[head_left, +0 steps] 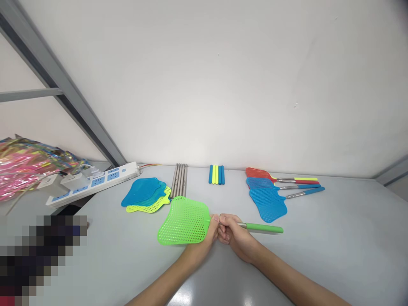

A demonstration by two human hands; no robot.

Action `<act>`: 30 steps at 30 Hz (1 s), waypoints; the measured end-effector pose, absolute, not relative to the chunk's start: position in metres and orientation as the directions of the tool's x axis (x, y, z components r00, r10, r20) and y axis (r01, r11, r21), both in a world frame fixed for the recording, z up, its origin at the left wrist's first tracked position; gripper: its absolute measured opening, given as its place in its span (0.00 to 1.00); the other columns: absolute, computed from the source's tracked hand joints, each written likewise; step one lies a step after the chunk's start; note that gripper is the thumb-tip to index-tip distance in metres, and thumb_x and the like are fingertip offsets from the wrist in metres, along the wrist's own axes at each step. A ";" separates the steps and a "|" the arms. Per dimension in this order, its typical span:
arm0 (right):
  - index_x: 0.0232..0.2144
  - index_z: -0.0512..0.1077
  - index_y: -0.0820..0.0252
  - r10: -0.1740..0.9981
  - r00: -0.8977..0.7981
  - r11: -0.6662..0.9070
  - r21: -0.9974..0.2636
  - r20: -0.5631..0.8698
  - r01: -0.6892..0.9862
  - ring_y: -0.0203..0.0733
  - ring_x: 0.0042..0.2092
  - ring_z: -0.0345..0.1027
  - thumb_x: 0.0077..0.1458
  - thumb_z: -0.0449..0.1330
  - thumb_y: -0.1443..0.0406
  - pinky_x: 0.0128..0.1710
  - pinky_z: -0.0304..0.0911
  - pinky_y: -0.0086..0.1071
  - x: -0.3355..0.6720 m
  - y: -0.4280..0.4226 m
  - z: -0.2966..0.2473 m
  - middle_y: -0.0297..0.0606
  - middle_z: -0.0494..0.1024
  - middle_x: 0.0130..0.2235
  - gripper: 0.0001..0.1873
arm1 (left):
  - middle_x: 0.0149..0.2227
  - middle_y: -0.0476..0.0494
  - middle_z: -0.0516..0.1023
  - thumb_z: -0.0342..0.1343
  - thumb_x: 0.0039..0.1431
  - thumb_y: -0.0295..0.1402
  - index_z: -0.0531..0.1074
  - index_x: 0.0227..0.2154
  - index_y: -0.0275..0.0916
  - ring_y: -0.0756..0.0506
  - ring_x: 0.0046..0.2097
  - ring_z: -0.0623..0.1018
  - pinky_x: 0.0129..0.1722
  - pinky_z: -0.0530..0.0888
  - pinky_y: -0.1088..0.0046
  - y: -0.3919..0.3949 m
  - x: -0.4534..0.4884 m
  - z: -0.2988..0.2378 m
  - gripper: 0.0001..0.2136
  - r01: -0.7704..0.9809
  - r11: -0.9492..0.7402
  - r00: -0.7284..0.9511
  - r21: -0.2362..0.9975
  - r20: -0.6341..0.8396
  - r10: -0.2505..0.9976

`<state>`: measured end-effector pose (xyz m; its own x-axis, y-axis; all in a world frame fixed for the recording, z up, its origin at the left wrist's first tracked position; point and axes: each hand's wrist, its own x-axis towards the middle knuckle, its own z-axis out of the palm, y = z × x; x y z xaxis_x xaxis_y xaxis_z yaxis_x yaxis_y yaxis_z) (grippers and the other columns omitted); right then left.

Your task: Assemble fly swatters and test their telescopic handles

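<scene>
A green fly swatter (185,221) lies level across both hands, its perforated head to the left and its green grip to the right. Closed near the neck just right of the head is my left hand (212,231). My right hand (234,233) wraps the metal rod beside it, and the two hands touch. Between the right hand and the green grip a short piece of rod shows. Behind the swatter are loose blue and yellow swatter heads (140,192), several metal rods (179,180) and a row of blue and yellow grip sleeves (216,174).
At the right lie several whole swatters, among them a blue one (267,205) and a red one (258,173). A white power strip (105,180) with plugs stands at the left, near pink plastic packaging (28,170). A wall (223,85) borders the grey table (334,242).
</scene>
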<state>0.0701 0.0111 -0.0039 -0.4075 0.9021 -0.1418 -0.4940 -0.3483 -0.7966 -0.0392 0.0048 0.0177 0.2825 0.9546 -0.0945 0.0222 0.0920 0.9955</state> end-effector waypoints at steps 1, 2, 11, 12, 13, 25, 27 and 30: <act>0.13 0.58 0.62 0.903 -0.407 -0.345 -0.798 -0.139 -0.494 0.28 0.18 0.44 0.46 0.50 0.65 0.19 0.39 0.27 0.070 0.011 -0.004 0.29 0.56 0.14 0.13 | 0.15 0.54 0.54 0.41 0.53 0.40 0.56 0.14 0.39 0.52 0.19 0.56 0.22 0.56 0.76 0.004 -0.039 0.019 0.16 0.027 0.090 0.278 0.996 -0.094 0.956; 0.13 0.58 0.62 0.904 -0.405 -0.343 -0.800 -0.137 -0.493 0.28 0.18 0.43 0.46 0.50 0.66 0.19 0.39 0.27 0.070 0.011 -0.004 0.29 0.56 0.14 0.13 | 0.15 0.54 0.54 0.41 0.53 0.40 0.56 0.14 0.39 0.52 0.19 0.56 0.22 0.56 0.76 0.004 -0.039 0.020 0.16 0.035 0.083 0.268 0.996 -0.090 0.959; 0.13 0.58 0.62 0.908 -0.395 -0.328 -0.821 -0.138 -0.467 0.28 0.18 0.42 0.47 0.49 0.67 0.18 0.38 0.27 0.071 0.012 -0.006 0.28 0.54 0.14 0.13 | 0.15 0.55 0.54 0.41 0.53 0.40 0.54 0.14 0.39 0.53 0.20 0.56 0.24 0.57 0.76 0.005 -0.039 0.012 0.16 0.038 0.062 0.225 0.997 -0.069 0.972; 0.13 0.58 0.62 0.908 -0.396 -0.329 -0.819 -0.137 -0.470 0.28 0.18 0.42 0.47 0.49 0.66 0.18 0.38 0.27 0.072 0.012 -0.006 0.28 0.54 0.14 0.13 | 0.15 0.55 0.54 0.41 0.53 0.40 0.54 0.14 0.39 0.53 0.20 0.56 0.24 0.57 0.76 0.005 -0.040 0.011 0.17 0.047 0.067 0.226 0.997 -0.076 0.971; 0.14 0.58 0.62 0.907 -0.399 -0.330 -0.816 -0.136 -0.474 0.28 0.18 0.42 0.48 0.49 0.66 0.18 0.38 0.27 0.072 0.012 -0.006 0.28 0.54 0.14 0.13 | 0.15 0.55 0.54 0.40 0.54 0.40 0.54 0.14 0.39 0.53 0.20 0.56 0.24 0.57 0.76 0.006 -0.040 0.009 0.17 0.055 0.071 0.230 0.996 -0.082 0.970; 0.13 0.58 0.62 0.920 -0.379 -0.300 -0.809 -0.105 -0.505 0.28 0.17 0.43 0.47 0.49 0.67 0.18 0.38 0.27 0.071 0.012 -0.008 0.28 0.54 0.14 0.14 | 0.15 0.55 0.53 0.40 0.54 0.38 0.52 0.14 0.39 0.53 0.20 0.56 0.25 0.58 0.76 0.006 -0.041 0.010 0.16 0.063 0.038 0.242 0.997 -0.052 0.969; 0.13 0.58 0.62 0.923 -0.370 -0.293 -0.809 -0.101 -0.510 0.28 0.17 0.43 0.47 0.48 0.67 0.18 0.38 0.27 0.071 0.011 -0.008 0.28 0.54 0.13 0.14 | 0.15 0.55 0.53 0.39 0.54 0.38 0.51 0.13 0.39 0.52 0.20 0.57 0.26 0.59 0.76 0.007 -0.042 0.008 0.16 0.080 0.017 0.229 0.997 -0.035 0.973; 0.13 0.57 0.62 0.925 -0.365 -0.290 -0.811 -0.103 -0.507 0.28 0.17 0.43 0.48 0.47 0.68 0.18 0.39 0.28 0.071 0.011 -0.008 0.28 0.55 0.13 0.14 | 0.15 0.55 0.54 0.39 0.55 0.37 0.50 0.13 0.39 0.52 0.21 0.59 0.28 0.59 0.75 0.009 -0.044 0.007 0.17 0.113 0.000 0.247 0.994 -0.028 0.969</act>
